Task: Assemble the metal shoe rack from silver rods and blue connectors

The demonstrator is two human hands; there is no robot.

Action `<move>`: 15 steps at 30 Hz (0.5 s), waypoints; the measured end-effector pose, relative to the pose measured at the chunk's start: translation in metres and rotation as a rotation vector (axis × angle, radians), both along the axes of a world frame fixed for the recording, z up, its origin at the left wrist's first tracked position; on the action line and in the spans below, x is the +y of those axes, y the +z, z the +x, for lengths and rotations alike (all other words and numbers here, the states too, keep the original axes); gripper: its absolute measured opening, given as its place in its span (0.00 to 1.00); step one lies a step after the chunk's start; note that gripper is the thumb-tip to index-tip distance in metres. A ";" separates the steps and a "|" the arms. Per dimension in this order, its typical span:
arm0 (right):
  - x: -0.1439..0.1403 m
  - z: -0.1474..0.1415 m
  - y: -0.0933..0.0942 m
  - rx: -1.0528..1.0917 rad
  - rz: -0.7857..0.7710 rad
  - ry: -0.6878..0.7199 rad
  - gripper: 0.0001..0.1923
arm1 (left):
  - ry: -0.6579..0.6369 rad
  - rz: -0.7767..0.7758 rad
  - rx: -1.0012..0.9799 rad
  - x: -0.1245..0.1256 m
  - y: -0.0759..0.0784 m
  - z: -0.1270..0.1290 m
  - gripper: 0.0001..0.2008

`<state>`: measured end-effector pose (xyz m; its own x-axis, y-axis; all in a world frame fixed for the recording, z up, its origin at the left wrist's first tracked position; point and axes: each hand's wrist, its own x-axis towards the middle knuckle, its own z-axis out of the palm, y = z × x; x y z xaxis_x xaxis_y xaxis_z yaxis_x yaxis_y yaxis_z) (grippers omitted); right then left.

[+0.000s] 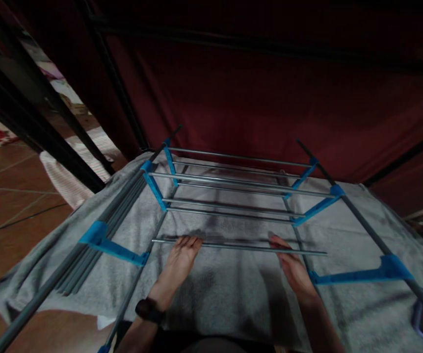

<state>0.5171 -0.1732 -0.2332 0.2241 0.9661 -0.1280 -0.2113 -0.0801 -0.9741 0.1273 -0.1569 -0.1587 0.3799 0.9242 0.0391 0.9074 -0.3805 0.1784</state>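
A thin grey metal rod point(237, 246) lies crosswise near me, spanning between the two sides of a rack frame. My left hand point(184, 252) is closed over it from above, toward its left end, with a dark band on the wrist. Toward the right end, my right hand point(288, 260) holds the same rod between thumb and fingers. Nearest my left hand is a blue plastic bracket point(114, 247) on the left upright; another blue bracket point(360, 277) sits on the right upright. Farther off, several rods point(226, 181) are fitted between blue brackets.
A bundle of loose grey tubes point(97, 250) lies along the left side. Beneath everything is a grey towel-like cloth point(229, 304). A dark red curtain point(255, 103) hangs behind, with black metal bars point(116, 88) at left. Tiled floor point(9, 206) shows at left.
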 end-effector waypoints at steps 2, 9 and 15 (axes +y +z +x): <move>-0.001 0.000 0.004 0.200 -0.006 0.004 0.20 | 0.019 0.026 0.009 0.005 -0.001 -0.005 0.23; 0.012 -0.009 -0.016 0.265 -0.227 -0.081 0.14 | 0.058 0.055 0.045 0.021 -0.017 -0.016 0.23; 0.015 -0.013 -0.024 0.193 -0.287 -0.107 0.17 | 0.086 0.036 -0.001 0.024 -0.028 -0.018 0.24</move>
<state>0.5042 -0.1586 -0.2576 0.2672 0.8569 -0.4408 -0.4114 -0.3122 -0.8563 0.1093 -0.1331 -0.1870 0.2995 0.9513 0.0736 0.9368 -0.3078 0.1665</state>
